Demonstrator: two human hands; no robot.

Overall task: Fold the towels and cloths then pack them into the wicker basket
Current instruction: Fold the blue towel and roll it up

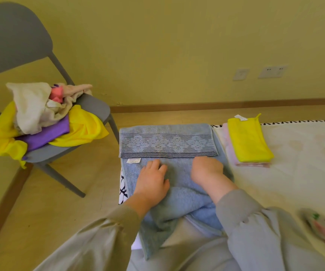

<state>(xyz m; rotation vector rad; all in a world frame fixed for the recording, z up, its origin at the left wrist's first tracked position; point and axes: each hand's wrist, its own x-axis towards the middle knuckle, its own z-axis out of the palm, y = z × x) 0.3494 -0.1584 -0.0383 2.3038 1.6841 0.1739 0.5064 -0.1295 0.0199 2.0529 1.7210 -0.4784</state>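
A blue towel [167, 139] with a patterned band lies on the cream mat [294, 163], its far end folded toward me and its near end draped over my lap. My left hand [151, 178] rests flat on the towel, fingers slightly apart. My right hand [206, 169] presses on the towel just below the folded edge, its fingers curled under and hidden. To the right lies a folded yellow cloth [247, 139] on top of a folded pink cloth [234, 159]. No wicker basket is in view.
A grey chair [91, 108] stands at the left and holds a heap of unfolded cloths [40, 118]: white, beige, pink, purple and yellow. Wooden floor lies between chair and mat. The wall with two sockets [273, 71] runs behind.
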